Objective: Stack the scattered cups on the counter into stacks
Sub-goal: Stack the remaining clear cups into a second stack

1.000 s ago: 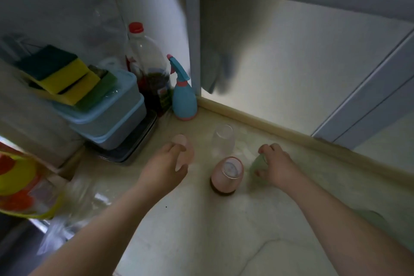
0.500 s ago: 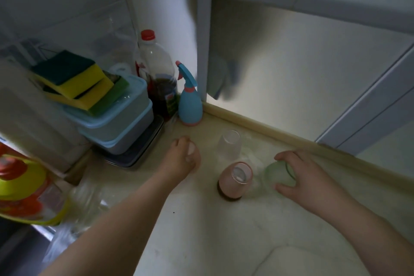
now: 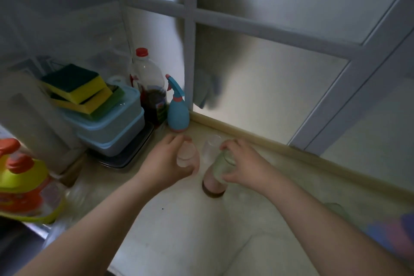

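Observation:
My left hand grips a pale pink cup, lifted off the counter. My right hand holds a pale green cup directly over the pink cup with the dark base, which stands on the counter; the green cup's lower part covers its top. A clear cup stands just behind, between my two hands. Another greenish cup sits on the counter at the right, partly hidden by my right forearm.
A blue spray bottle, a red-capped bottle and stacked blue containers topped with sponges crowd the back left corner. A yellow and orange bottle stands at the left edge. A frosted window borders the counter behind.
My right hand lifted the green cup and carried it left onto the dark-based pink cup. My left hand raised its pink cup. The camera tilted up.

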`<action>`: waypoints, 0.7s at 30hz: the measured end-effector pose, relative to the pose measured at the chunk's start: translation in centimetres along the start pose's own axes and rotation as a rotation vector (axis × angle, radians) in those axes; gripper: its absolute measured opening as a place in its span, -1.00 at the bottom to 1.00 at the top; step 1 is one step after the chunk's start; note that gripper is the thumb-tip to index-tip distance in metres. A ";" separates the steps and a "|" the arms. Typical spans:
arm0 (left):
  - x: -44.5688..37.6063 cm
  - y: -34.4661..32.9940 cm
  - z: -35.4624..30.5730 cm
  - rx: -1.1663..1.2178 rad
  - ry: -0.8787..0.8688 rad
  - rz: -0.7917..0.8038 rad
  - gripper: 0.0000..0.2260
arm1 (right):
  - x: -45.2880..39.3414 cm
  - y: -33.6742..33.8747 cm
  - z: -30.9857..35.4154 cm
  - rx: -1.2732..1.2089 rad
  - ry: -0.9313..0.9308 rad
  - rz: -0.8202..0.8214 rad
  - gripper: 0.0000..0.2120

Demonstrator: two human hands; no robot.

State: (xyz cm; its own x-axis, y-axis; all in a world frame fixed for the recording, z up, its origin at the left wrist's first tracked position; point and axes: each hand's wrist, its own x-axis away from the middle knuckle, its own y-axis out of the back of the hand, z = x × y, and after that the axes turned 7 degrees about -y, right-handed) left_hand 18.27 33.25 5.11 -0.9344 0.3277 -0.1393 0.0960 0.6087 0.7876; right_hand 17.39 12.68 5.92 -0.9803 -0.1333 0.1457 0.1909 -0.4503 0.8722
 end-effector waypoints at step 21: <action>-2.9 1.9 -4.8 0.117 -0.092 -0.100 -0.44 | -1.7 -1.1 -2.6 -0.051 -0.055 0.055 -0.19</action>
State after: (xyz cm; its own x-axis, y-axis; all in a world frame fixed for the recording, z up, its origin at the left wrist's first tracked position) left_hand 19.53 29.99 9.91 -0.9066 0.3228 -0.2718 0.0486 0.7197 0.6926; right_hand 18.94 11.11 3.46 -0.9693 -0.1109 0.2192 0.2453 -0.4884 0.8374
